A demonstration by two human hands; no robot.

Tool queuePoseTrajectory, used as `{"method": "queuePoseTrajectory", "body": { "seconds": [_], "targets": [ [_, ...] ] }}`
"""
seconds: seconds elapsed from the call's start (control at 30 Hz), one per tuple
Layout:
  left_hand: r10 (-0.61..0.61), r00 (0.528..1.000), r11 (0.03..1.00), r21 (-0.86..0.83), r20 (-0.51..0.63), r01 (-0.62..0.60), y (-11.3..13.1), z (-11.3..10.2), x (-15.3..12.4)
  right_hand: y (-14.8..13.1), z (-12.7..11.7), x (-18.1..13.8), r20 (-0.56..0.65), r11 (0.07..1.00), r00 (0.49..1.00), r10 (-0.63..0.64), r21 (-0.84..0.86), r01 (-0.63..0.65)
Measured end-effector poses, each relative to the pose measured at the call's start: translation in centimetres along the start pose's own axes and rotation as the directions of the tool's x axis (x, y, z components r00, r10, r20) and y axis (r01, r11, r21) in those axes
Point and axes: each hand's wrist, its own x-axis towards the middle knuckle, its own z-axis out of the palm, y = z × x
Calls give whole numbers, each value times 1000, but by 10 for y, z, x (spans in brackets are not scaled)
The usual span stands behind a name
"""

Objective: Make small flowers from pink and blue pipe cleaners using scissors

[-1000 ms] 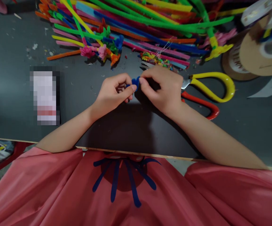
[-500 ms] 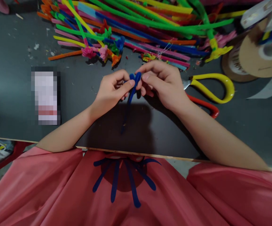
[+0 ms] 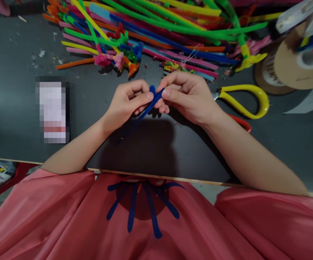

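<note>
A dark table [image 3: 288, 151] fills most of the view, its pale front edge running close to the person's red garment [image 3: 64, 216], on which blue stripes [image 3: 153, 213] fan out. Across the far side of the table lies a heap of fuzzy stems [image 3: 169, 23], green, yellow, blue, orange and pink, mostly lengthwise. At the right edge, beyond the hands, is a card spool [image 3: 283, 68]. Just beside the right wrist lie scissors [image 3: 264, 99] with one yellow and one red handle, their blades hidden by the right hand. Well to the left is a pixelated oblong [image 3: 52, 104], its details masked. The left hand [image 3: 130, 99] pinches a blue stem [image 3: 149, 107] between thumb and fingers; the right hand [image 3: 190, 95], near it, pinches the same stem's upper part, other fingers loosely curled. The stem slants down leftward over the table, its low end dim in shadow. Coloured scraps [image 3: 175, 66] lie just beyond the right hand.
</note>
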Motion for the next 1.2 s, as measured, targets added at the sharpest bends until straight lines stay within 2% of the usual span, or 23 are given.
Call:
{"method": "queuePoseTrajectory", "body": {
  "seconds": [0.4, 0.53, 0.67, 0.83, 1.0, 1.2],
  "targets": [
    [-13, 998, 999, -37, -67, 11, 1, 0, 2, 5, -2, -1, -76, 990, 989, -125, -72, 120],
    [17, 998, 998, 61, -67, -13, 0, 0, 2, 4, -2, -2, -107, 986, 986, -128, -118, 116],
    [14, 1000, 989, 145, 0, -14, 2, 0, 1, 2, -2, -2, -146, 963, 972, -184, -224, 149],
    [-6, 995, 988, 155, 99, -10, 3, 0, 0, 3, -3, -1, -145, 942, 963, -227, -285, 180],
    [0, 995, 991, 131, 99, -13, 2, 0, 0, 5, -3, 0, -143, 944, 973, -183, -300, 134],
    [17, 996, 965, 261, 86, -39, 1, 0, 1, 2, 0, -1, -99, 955, 992, -72, -294, 40]
  ]
}}
